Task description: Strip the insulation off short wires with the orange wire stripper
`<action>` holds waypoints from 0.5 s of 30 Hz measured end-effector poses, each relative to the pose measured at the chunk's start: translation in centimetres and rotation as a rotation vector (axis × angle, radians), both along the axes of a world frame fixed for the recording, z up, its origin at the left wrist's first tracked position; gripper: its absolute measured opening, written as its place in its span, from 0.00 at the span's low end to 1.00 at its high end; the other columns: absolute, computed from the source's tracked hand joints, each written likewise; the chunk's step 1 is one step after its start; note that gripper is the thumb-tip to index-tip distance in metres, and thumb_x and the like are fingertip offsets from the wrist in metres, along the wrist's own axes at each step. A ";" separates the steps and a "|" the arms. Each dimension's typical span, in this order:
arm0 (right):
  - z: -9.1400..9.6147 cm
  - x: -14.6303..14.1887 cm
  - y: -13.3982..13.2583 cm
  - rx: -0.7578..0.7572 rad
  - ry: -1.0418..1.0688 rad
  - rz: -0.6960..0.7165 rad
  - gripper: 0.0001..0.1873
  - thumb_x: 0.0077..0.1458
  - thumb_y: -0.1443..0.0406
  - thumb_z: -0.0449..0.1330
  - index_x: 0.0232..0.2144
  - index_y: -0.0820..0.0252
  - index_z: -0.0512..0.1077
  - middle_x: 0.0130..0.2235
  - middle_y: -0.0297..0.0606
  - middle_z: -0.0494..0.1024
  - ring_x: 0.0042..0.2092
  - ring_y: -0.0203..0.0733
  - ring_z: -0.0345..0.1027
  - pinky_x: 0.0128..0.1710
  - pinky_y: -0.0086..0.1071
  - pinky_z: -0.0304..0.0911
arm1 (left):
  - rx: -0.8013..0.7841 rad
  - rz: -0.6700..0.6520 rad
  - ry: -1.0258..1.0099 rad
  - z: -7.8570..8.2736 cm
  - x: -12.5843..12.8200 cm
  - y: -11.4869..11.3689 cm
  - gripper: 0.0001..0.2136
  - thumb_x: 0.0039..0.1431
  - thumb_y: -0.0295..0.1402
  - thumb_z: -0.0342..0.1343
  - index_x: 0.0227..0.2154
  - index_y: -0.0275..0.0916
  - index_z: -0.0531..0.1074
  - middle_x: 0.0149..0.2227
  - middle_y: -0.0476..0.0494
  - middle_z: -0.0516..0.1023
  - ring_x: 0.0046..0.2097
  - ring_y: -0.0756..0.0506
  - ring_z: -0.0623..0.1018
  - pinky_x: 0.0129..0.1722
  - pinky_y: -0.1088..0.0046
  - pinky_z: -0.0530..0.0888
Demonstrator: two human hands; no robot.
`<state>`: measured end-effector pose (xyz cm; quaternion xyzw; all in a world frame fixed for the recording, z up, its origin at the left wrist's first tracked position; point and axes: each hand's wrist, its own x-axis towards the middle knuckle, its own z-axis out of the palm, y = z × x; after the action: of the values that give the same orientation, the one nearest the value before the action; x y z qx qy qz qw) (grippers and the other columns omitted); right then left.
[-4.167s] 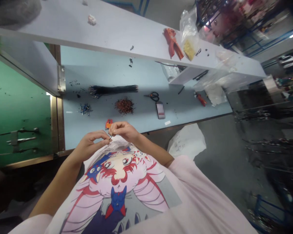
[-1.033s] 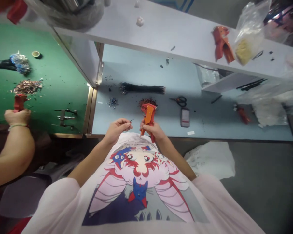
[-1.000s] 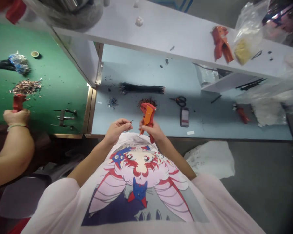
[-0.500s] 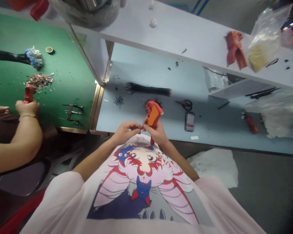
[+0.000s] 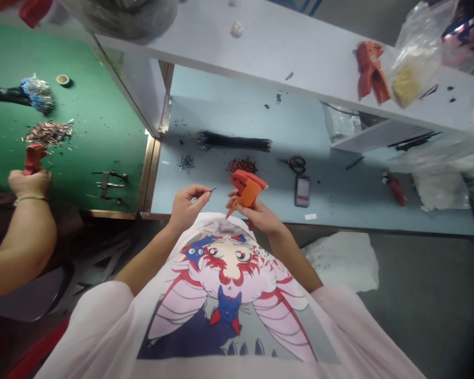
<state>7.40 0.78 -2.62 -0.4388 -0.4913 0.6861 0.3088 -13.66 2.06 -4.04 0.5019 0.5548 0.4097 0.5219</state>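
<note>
My left hand (image 5: 188, 204) is closed in a pinch on a thin dark wire (image 5: 214, 189), whose tip pokes out past the fingertips. To its right, my right hand (image 5: 263, 215) grips a red and orange wire stripper (image 5: 248, 188) by the handles, its head turned up and leftward. The two hands are apart. Just beyond the stripper lies a heap of small reddish-brown scraps (image 5: 242, 166). Behind that heap rests a bundle of black wires (image 5: 237, 141) with bare-looking ends. A small pile of bluish silvery bits (image 5: 186, 162) lies to the left of the heap.
Scissors (image 5: 296, 165) and a phone (image 5: 302, 191) lie right of my hands. A white shelf (image 5: 276, 52) crosses above the bench, carrying another red stripper (image 5: 372, 72) and plastic bags. At left, a co-worker's hand (image 5: 30, 182) holds a red tool over a green table (image 5: 90, 105).
My hands have moved apart: the left went leftward with the wire, and the right tilted the stripper leftward. The view has shifted slightly, and the scrap heap now shows more fully.
</note>
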 end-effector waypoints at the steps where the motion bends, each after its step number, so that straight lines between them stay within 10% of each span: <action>1: 0.0 0.3 -0.1 -0.016 0.000 0.037 0.13 0.54 0.59 0.58 0.41 0.58 0.67 0.41 0.39 0.70 0.38 0.38 0.67 0.43 0.37 0.65 | 0.026 0.003 0.012 0.1 -0.2 0.1 0.07 0.51 0.37 0.57 0.29 0.38 0.74 0.29 0.48 0.75 0.31 0.50 0.72 0.36 0.74 0.69; 15: 1.3 0.3 -0.7 -0.200 0.144 0.179 0.16 0.53 0.57 0.60 0.38 0.65 0.67 0.33 0.40 0.71 0.36 0.39 0.68 0.37 0.36 0.66 | 0.202 -0.040 0.106 1.6 -0.3 0.3 0.06 0.54 0.34 0.54 0.28 0.38 0.73 0.29 0.48 0.74 0.33 0.50 0.71 0.37 0.74 0.68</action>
<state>7.67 0.12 -1.30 -0.3715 -0.4342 0.7861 0.2356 -14.00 2.32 -2.44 0.5838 0.5275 0.4260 0.4466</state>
